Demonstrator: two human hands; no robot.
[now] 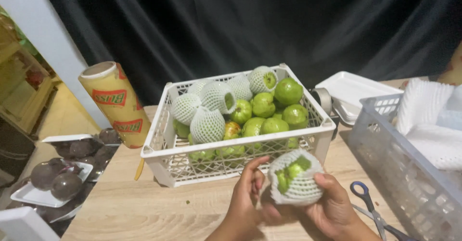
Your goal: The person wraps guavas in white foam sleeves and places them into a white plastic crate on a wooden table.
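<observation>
Hands meet low over the worktop [144, 202], just in front of the white crate [231, 161]. Right hand [332, 205] cups a guava [293, 177] from below and behind, fingers wrapped round its white foam net, which covers most of the fruit and leaves green showing at the open end. Left hand [248, 195] sits beside it, fingers raised and loosely curled, fingertips at the net's edge; whether they pinch the foam I cannot tell. Holding the fruit clear of the wood seems to let both hands work round the net.

Beyond the hands, the crate holds bare green guavas on its right side and netted ones on its left. Scissors [368, 205] lie just right of the right hand. Grey basket [399, 169] further right carries stacked foam sheets. Roll of wrap [115, 104] stands far left, near trays of dark fruit [57, 178].
</observation>
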